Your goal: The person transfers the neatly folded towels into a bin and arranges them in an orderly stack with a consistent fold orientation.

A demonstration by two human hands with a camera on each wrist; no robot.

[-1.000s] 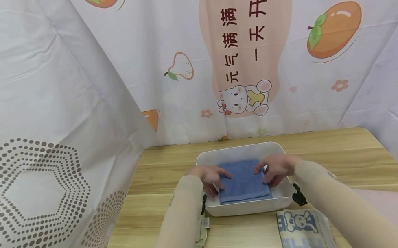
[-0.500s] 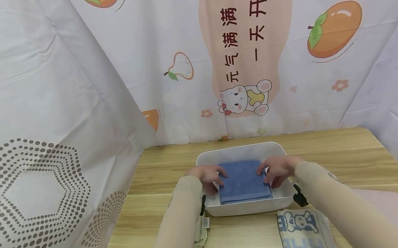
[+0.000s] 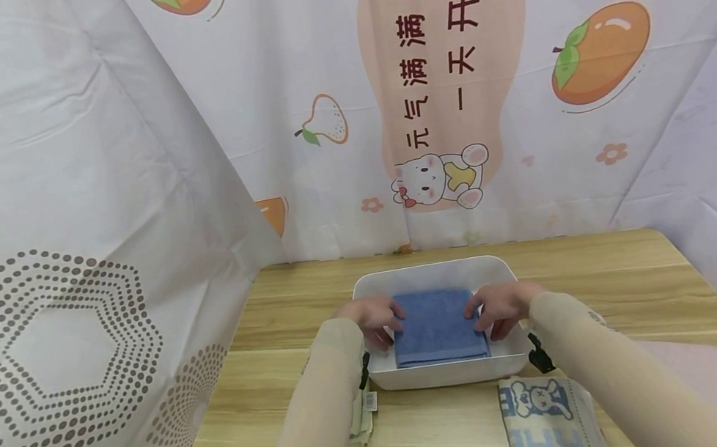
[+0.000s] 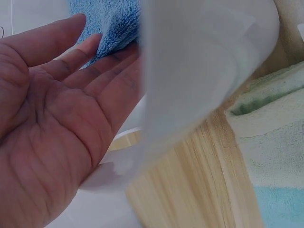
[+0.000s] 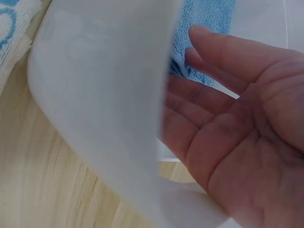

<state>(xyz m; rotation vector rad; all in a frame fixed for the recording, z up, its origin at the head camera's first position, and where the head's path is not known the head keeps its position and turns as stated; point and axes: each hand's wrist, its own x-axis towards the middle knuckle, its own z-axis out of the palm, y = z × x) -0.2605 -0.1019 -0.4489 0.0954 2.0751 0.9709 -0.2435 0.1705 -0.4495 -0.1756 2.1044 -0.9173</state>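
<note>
My left hand and right hand have eased slightly outward, fingers loosely extended, gripping nothing I can see; folded blue terry towel midway between, inside the white round-cornered box.

A towel lies in the basin on the table, the curtain behind.

bright even light in head view, dimmer wrist views, near bin wall blurred
</note>
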